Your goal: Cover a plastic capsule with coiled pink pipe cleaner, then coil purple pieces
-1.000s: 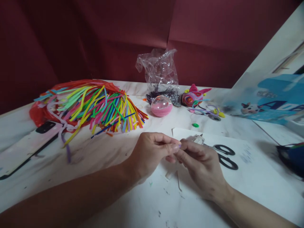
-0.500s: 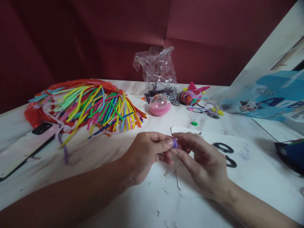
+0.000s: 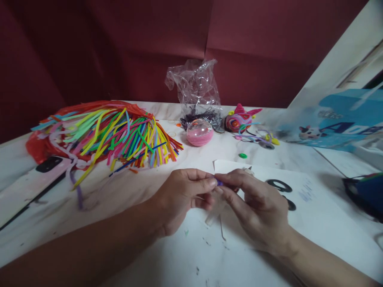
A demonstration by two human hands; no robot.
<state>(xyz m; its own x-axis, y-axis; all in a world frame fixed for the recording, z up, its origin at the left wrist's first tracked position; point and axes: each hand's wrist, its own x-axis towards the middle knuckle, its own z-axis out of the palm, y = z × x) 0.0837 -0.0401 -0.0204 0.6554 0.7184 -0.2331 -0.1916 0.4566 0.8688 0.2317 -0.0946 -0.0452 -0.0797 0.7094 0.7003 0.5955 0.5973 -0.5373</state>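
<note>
Between the fingertips of both hands is a small purple piece [image 3: 219,183], mostly covered, so its kind cannot be made out. My left hand [image 3: 182,195] pinches it from the left with thumb and forefinger, the other fingers curled beneath. From the right, my right hand [image 3: 257,203] closes thumb and forefinger on its other side. Below the hands a translucent stick [image 3: 212,218] lies on the table, partly hidden. A white paper sheet [image 3: 326,227] lies beneath my right hand, with a black ring-shaped piece [image 3: 279,185] on it.
Colourful pipe cleaners [image 3: 119,135] lie in a red bag at left, beside a phone [image 3: 32,187]. Farther back are a clear plastic bag [image 3: 197,83], a pink-and-clear ball [image 3: 200,133], a pink horned figure [image 3: 239,119] and a green disc [image 3: 242,156]. A blue printed package [image 3: 347,119] stands right.
My right fingertips have closed in on the purple piece, and less of it shows. The whole view has shifted slightly; the table items stay put.
</note>
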